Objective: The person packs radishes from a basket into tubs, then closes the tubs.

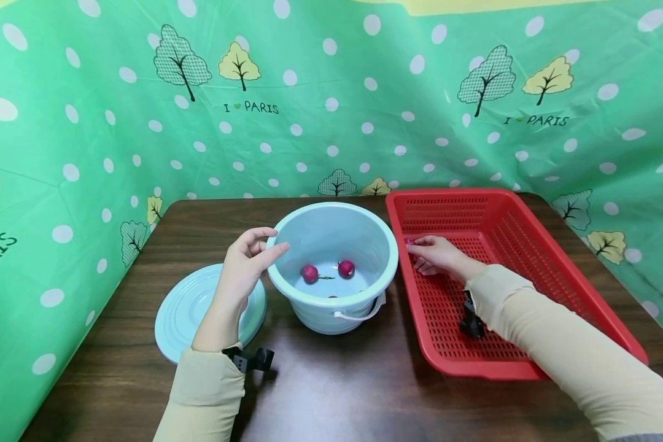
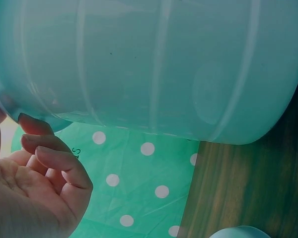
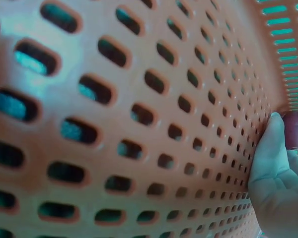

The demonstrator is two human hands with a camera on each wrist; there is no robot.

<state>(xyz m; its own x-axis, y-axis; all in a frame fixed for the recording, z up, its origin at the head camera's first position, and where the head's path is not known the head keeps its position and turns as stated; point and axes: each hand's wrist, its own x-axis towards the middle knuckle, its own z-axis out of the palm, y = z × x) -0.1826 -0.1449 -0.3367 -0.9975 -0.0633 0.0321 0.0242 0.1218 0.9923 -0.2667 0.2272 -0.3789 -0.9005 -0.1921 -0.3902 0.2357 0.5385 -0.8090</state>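
A light blue bucket (image 1: pixel 331 316) stands upright with small red radishes (image 1: pixel 309 274) on its floor; its near rim partly hides one. My left hand (image 1: pixel 247 261) pinches the bucket's left rim, thumb over the edge. The left wrist view shows the curled fingers (image 2: pixel 64 161) beside the bucket wall (image 2: pixel 139 64). Inside the red basket (image 1: pixel 469 368), at its left wall, my right hand (image 1: pixel 439 255) holds a radish. That radish (image 3: pixel 294 130) shows beyond the thumb in the right wrist view, and only a sliver of it appears in the head view.
A round light blue lid (image 1: pixel 179 319) lies on the dark wooden table (image 1: pixel 320 393), left of the bucket and partly behind my left forearm. The bucket's white handle (image 1: pixel 364 316) hangs at its front right. A green dotted cloth (image 1: pixel 309 80) hangs behind the table.
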